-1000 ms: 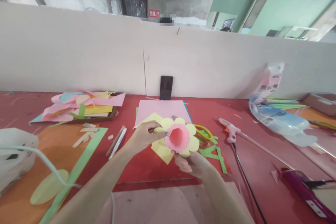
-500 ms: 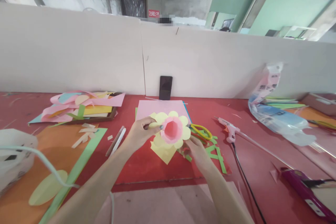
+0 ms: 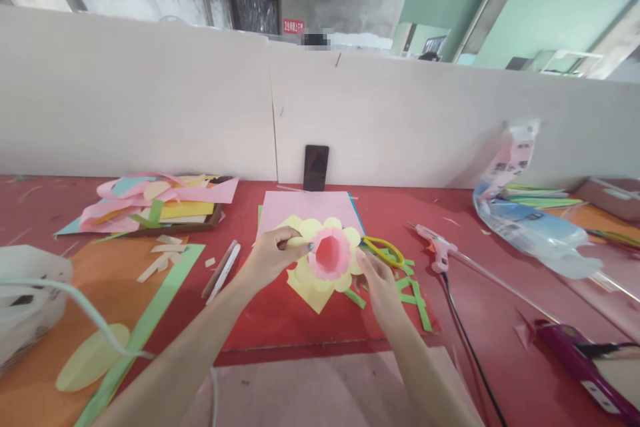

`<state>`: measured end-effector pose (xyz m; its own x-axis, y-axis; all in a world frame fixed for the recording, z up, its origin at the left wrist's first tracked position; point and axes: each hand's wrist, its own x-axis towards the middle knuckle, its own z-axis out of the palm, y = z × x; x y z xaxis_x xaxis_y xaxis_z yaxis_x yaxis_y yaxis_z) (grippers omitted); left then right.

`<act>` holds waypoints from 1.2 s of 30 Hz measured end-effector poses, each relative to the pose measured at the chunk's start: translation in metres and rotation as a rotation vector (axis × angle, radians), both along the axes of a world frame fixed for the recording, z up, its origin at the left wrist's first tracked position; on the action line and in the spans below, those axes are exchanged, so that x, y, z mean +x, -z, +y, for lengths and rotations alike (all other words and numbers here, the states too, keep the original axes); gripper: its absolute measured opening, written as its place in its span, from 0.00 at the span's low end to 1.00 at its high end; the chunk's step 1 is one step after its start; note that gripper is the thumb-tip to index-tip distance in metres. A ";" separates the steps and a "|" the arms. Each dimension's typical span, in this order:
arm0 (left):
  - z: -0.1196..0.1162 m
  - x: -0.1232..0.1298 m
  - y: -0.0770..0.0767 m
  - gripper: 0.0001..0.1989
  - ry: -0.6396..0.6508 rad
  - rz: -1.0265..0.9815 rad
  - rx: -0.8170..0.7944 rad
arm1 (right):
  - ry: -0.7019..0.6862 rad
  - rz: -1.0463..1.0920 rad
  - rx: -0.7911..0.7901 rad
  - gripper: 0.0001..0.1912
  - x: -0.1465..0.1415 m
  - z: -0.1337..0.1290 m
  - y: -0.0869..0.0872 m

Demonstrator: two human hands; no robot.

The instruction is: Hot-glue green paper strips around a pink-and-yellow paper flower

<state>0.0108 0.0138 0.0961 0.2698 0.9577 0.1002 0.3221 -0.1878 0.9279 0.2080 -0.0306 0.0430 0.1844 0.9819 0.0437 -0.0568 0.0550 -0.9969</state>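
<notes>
A paper flower [image 3: 331, 257] has pale yellow scalloped petals, a pink ring and a deeper red-pink hollow centre. A pale yellow paper square with a pointed corner [image 3: 315, 295] shows beneath it. My left hand [image 3: 273, 252] is closed in a pinch at the flower's left side; a small dark spot shows near the fingertips. On the opposite side, the fingers of my right hand [image 3: 376, 277] are bent around the edge of a petal, partly hidden. Yellow-handled scissors [image 3: 384, 251] lie just beyond my right hand, near green paper strips [image 3: 419, 303].
A pink glue gun [image 3: 440, 250] with a black cord lies right, near a purple power strip [image 3: 585, 367]. A phone [image 3: 316, 168] leans on the white partition [image 3: 150, 100]. Left are paper scraps [image 3: 160, 203], pens [image 3: 223, 273], orange sheets [image 3: 100, 280] and a white cable [image 3: 90, 313].
My right hand has moved up along the flower's right edge, and its fingers now bend at a petal. The flower has shifted slightly down and right.
</notes>
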 end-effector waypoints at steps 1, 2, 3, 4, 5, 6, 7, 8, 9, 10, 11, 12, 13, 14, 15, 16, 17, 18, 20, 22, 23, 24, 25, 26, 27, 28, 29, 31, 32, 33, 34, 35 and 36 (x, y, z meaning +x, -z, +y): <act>0.000 0.000 0.000 0.12 0.003 0.002 -0.005 | 0.006 -0.015 -0.008 0.18 0.000 0.000 -0.001; 0.000 0.000 0.001 0.12 0.005 0.002 -0.008 | 0.014 -0.026 -0.013 0.18 -0.001 0.000 -0.002; 0.000 0.000 0.001 0.12 0.008 0.002 -0.009 | 0.018 -0.035 -0.015 0.17 -0.001 0.000 -0.004; 0.000 0.001 0.001 0.12 0.011 0.002 -0.009 | 0.017 -0.043 -0.013 0.17 -0.002 0.000 -0.005; -0.001 0.001 0.000 0.12 0.012 0.003 -0.009 | 0.011 -0.050 -0.006 0.16 -0.002 0.000 -0.007; -0.001 0.001 0.000 0.12 0.013 0.008 -0.008 | 0.005 -0.057 0.000 0.16 -0.003 -0.001 -0.009; -0.001 0.001 0.000 0.12 0.012 0.015 -0.004 | 0.003 -0.063 0.004 0.16 -0.003 -0.001 -0.010; -0.001 0.001 0.000 0.12 0.009 0.025 0.003 | 0.007 -0.070 0.006 0.16 -0.004 -0.001 -0.011; -0.001 0.001 0.000 0.12 0.006 0.033 0.011 | 0.014 -0.079 0.006 0.16 -0.004 -0.002 -0.011; -0.001 0.001 0.000 0.13 0.002 0.041 0.021 | 0.023 -0.086 0.007 0.16 -0.004 -0.002 -0.012; -0.001 0.001 0.000 0.13 0.002 0.044 0.031 | 0.032 -0.093 0.009 0.17 -0.004 -0.002 -0.011; 0.000 0.001 0.001 0.13 0.004 0.041 0.043 | 0.039 -0.097 0.013 0.17 -0.004 -0.002 -0.010; 0.001 0.000 0.002 0.14 0.009 0.036 0.053 | 0.041 -0.099 0.017 0.17 -0.004 -0.002 -0.010; 0.002 0.000 0.003 0.14 0.014 0.027 0.061 | 0.040 -0.100 0.021 0.17 -0.003 -0.002 -0.009; 0.003 0.000 0.004 0.14 0.019 0.017 0.067 | 0.039 -0.100 0.025 0.16 -0.003 -0.002 -0.008; 0.004 0.000 0.005 0.14 0.021 0.011 0.068 | 0.035 -0.101 0.029 0.16 -0.003 -0.002 -0.008; 0.004 0.000 0.006 0.14 0.016 0.012 0.064 | 0.032 -0.102 0.033 0.17 -0.002 -0.002 -0.007; 0.004 -0.001 0.006 0.14 0.007 0.017 0.056 | 0.027 -0.104 0.038 0.17 -0.002 -0.001 -0.007; 0.003 0.000 0.005 0.13 -0.011 0.035 0.040 | 0.019 -0.111 0.052 0.17 -0.003 -0.001 -0.007; 0.002 0.000 0.004 0.14 -0.021 0.050 0.038 | 0.014 -0.122 0.063 0.17 -0.003 -0.001 -0.008; 0.001 0.000 0.004 0.15 -0.021 0.053 0.040 | 0.014 -0.128 0.067 0.16 -0.004 -0.001 -0.008; 0.000 0.000 0.004 0.16 -0.019 0.055 0.041 | 0.014 -0.135 0.069 0.16 -0.004 -0.001 -0.009; 0.000 0.001 0.004 0.17 -0.017 0.057 0.042 | 0.017 -0.143 0.073 0.16 -0.005 -0.001 -0.009; 0.000 0.001 0.004 0.17 -0.015 0.056 0.040 | 0.018 -0.152 0.076 0.16 -0.005 -0.002 -0.010; 0.000 0.001 0.005 0.16 -0.011 0.054 0.038 | 0.021 -0.161 0.079 0.16 -0.005 -0.002 -0.010; 0.001 0.001 0.005 0.16 -0.008 0.052 0.037 | 0.022 -0.169 0.078 0.16 -0.006 -0.002 -0.010; 0.001 0.001 0.006 0.15 -0.006 0.047 0.038 | 0.023 -0.176 0.076 0.17 -0.006 -0.002 -0.011; 0.002 0.001 0.006 0.15 -0.001 0.038 0.040 | 0.020 -0.182 0.066 0.17 -0.006 -0.002 -0.011; 0.003 0.001 0.006 0.15 0.000 0.036 0.043 | 0.018 -0.180 0.062 0.17 -0.006 -0.002 -0.011; 0.003 0.001 0.006 0.15 0.000 0.034 0.046 | 0.016 -0.175 0.061 0.17 -0.006 -0.002 -0.011; 0.003 0.001 0.005 0.14 -0.001 0.034 0.049 | 0.014 -0.167 0.061 0.17 -0.005 -0.002 -0.011; 0.002 0.001 0.005 0.15 -0.001 0.034 0.051 | 0.015 -0.158 0.061 0.17 -0.005 -0.002 -0.011; 0.002 0.001 0.004 0.15 -0.001 0.037 0.051 | 0.014 -0.149 0.060 0.17 -0.005 -0.002 -0.011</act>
